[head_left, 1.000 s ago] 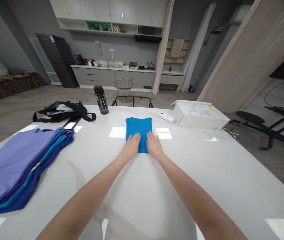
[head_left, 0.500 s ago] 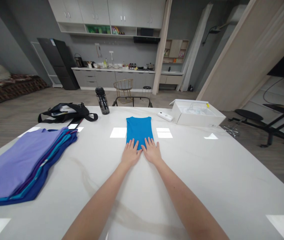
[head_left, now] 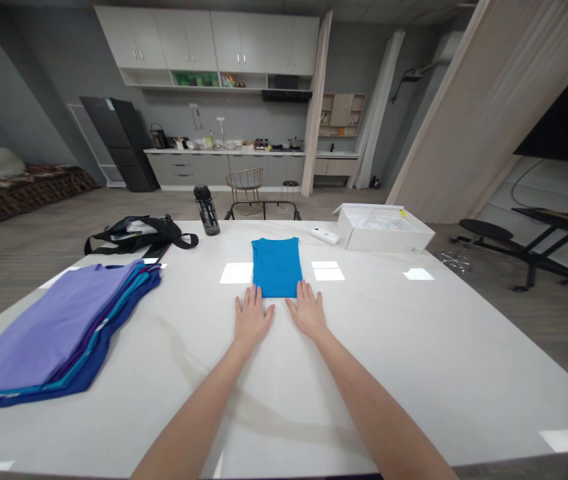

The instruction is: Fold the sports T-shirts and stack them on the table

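A blue shirt [head_left: 277, 267], folded into a neat rectangle, lies flat on the white table [head_left: 414, 347] ahead of me. My left hand [head_left: 253, 317] rests flat at its near left corner, fingers stretched forward and thumb out to the side. At the near right corner lies my right hand [head_left: 309, 310], also open, its fingertips touching the cloth's edge. To my left is a stack of folded garments [head_left: 59, 320], with a lavender one on top and purple, teal and dark blue layers beneath.
A black bag [head_left: 139, 233] with straps lies at the far left of the table. Beside it stands a dark bottle [head_left: 207, 211]. A white handheld device [head_left: 325, 235] sits near an open white box [head_left: 381, 235] at the far right. Beyond the table is a wire chair [head_left: 245, 181].
Both hands have drawn slightly apart, from on top of the blue shirt's near part to its near corners. The shirt's near edge now shows. My view has tilted up a little.
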The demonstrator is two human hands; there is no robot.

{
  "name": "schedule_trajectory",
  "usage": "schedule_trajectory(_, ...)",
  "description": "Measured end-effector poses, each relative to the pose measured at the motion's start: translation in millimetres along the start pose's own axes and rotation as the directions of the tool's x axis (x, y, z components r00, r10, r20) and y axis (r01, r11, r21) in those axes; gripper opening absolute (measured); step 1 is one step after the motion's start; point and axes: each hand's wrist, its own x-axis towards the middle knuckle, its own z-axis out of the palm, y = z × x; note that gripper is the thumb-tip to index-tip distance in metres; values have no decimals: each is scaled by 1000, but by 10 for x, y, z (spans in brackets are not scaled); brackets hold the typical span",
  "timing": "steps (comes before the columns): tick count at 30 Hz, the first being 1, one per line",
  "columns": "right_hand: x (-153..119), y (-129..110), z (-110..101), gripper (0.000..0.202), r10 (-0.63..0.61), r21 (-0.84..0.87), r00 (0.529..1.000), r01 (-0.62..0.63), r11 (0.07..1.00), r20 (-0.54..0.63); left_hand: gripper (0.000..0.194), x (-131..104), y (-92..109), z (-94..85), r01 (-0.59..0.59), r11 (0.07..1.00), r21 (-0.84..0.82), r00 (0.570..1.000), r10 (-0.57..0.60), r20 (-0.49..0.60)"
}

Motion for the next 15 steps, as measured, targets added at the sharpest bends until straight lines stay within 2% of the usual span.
schedule_trajectory(2,-53,4,-23,69,-152,9,988,152,988,21,64,-21,14,-24,-109,994,6,994,109,-27)
schedule_trajectory(4,-91,0,-30,65,-206,11,978,205,979,44,59,-19,25,-37,-158,987,-11,987,158,24)
schedule_trajectory(6,-121,-11,-19,68,-128,1,991,128,992,44,57,-20,26,-44,-124,992,-23,989,126,78)
schedule_trajectory(9,-183,-13,5,76,3,-15,1000,-2,1000,22,57,-81,2,-68,-78,997,-9,992,78,101)
schedule_trajectory(11,-251,21,6,78,20,-16,999,-19,1000,29,58,-176,-38,-104,-71,997,5,991,70,112)
schedule_trajectory(15,-452,182,-41,76,-38,14,997,37,999,71,57,-453,-178,-222,-91,996,13,987,89,132)
